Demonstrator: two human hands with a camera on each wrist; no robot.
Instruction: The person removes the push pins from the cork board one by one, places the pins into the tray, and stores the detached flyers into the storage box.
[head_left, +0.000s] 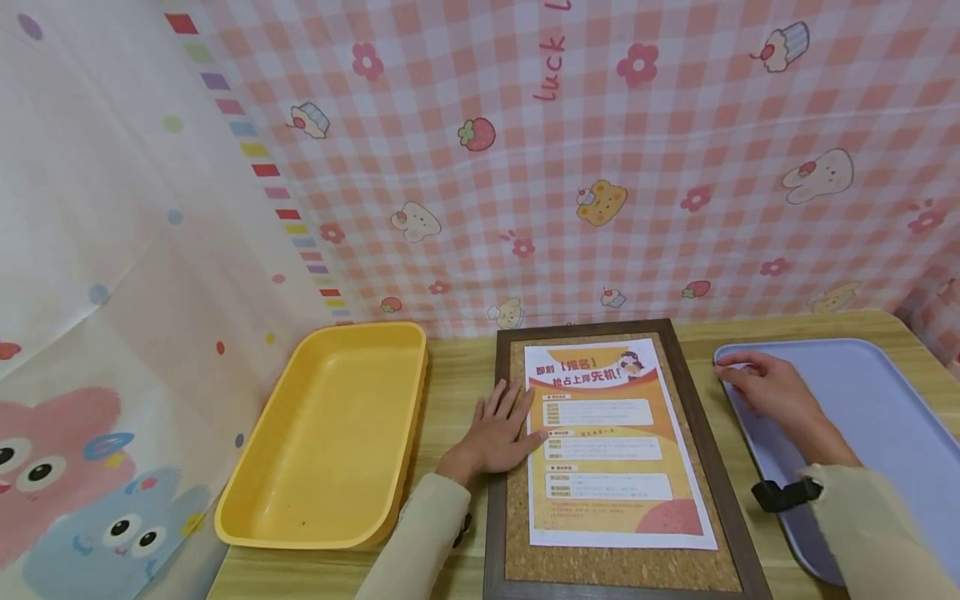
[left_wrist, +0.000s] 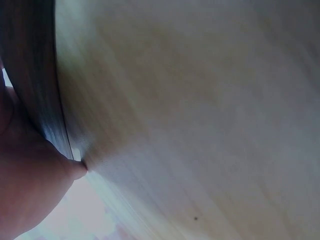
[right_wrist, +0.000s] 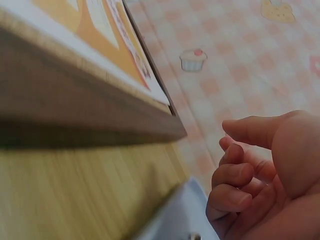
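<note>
A printed poster (head_left: 607, 517) lies on a cork board (head_left: 555, 571) with a dark wooden frame (head_left: 693, 400). My left hand (head_left: 497, 433) rests with fingers spread across the frame's left side, its thumb and fingertips at the poster's left edge. My right hand (head_left: 776, 400) hovers over the left rim of a lavender tray (head_left: 862, 375), to the right of the board. In the right wrist view its fingers (right_wrist: 235, 175) are curled in, with the thumb straight and near the index fingertip. I cannot tell whether something tiny sits between them.
A yellow tray (head_left: 330, 433) stands left of the board on the wooden table (head_left: 457, 358). Behind the table hangs a pink checked cloth (head_left: 525, 167); a white printed cloth (head_left: 135, 250) covers the left side. A small shiny object (right_wrist: 194, 236) shows at the right wrist view's bottom edge.
</note>
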